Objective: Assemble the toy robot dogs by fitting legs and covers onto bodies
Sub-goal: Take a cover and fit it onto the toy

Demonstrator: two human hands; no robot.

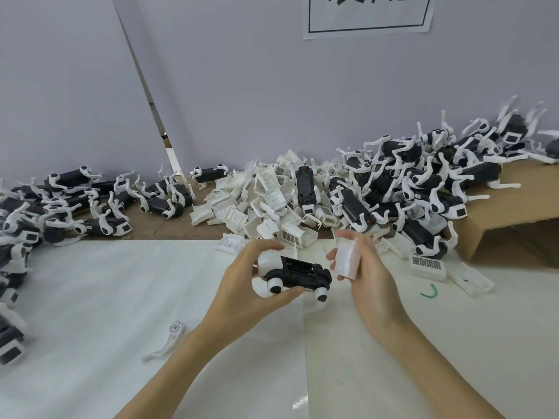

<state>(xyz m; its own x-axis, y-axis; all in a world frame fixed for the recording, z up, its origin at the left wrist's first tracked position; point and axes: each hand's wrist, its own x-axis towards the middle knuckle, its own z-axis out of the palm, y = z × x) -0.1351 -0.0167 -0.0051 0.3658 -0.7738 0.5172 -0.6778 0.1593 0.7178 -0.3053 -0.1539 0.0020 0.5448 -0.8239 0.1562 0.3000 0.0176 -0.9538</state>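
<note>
Fingers of the left hand [251,285] curl round a black dog body [298,275], held belly-up above the table's [121,297] middle; those of the right hand [367,279] pinch a white cover [346,258] just beside it. Both parts look light, stiff and rather slick, best gripped by their sides. No bins show: loose covers [260,204] lie heaped along the far edge, beside a cardboard sheet [499,216] under piled dogs.
</note>
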